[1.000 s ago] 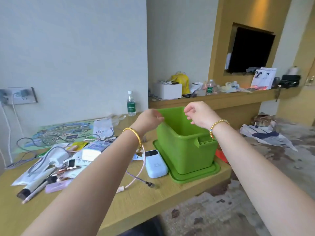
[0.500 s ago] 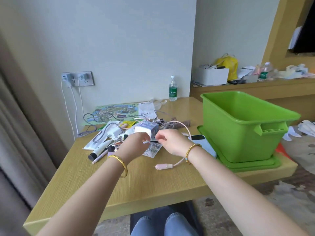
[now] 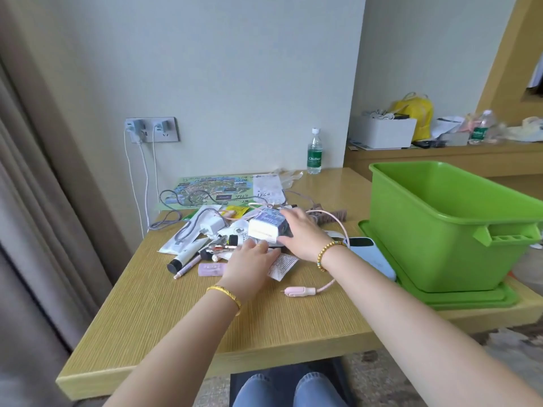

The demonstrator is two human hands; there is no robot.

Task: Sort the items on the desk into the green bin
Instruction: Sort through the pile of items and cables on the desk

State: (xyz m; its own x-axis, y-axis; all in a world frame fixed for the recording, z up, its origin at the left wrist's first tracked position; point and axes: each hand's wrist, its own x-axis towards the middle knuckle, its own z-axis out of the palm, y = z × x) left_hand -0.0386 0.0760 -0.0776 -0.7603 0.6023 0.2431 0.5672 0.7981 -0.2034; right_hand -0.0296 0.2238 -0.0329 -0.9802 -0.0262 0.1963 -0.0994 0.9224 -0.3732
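**Presently catalogued: two hands at the clutter pile, bin waiting to the right**

Right hand point(image 3: 305, 235): fingers lay fairly straight and close together over the far side of a small white-and-purple box point(image 3: 266, 227), thumb against its near corner; whether they truly clasped it could not be told. A beaded bracelet sat on that wrist.

Left hand point(image 3: 249, 264): fingers extended, pressed flat on the low items just before the box, beside a printed white sachet point(image 3: 282, 264). It pinched nothing that showed. A gold bangle sat on that wrist.

Handling note, as judgement: the box looked the likeliest pick. Best closed on across its short sides and lifted straight up while the left hand held the pile down, since the pink cable point(image 3: 329, 284) looped under and around the heap and might drag along.

Pile, outward: a black-capped white tube point(image 3: 183, 258), a pink flat case point(image 3: 210, 267), a white charger point(image 3: 213, 224) with grey cord, a yellow packet point(image 3: 236, 211), a pale blue power bank point(image 3: 373, 258) touching the bin's tray.

Green bin point(image 3: 440, 230): upright on its green lid at the desk's right end, near the pile; what its interior held was not visible.

Desk point(image 3: 176, 318): pale wood grain, with a printed map point(image 3: 214, 190) and a water bottle point(image 3: 315, 152) toward the wall.

Room: grey wall with a socket plate point(image 3: 152, 130) carrying plugs, a curtain at left, a shelf at right bearing a white box and yellow bag
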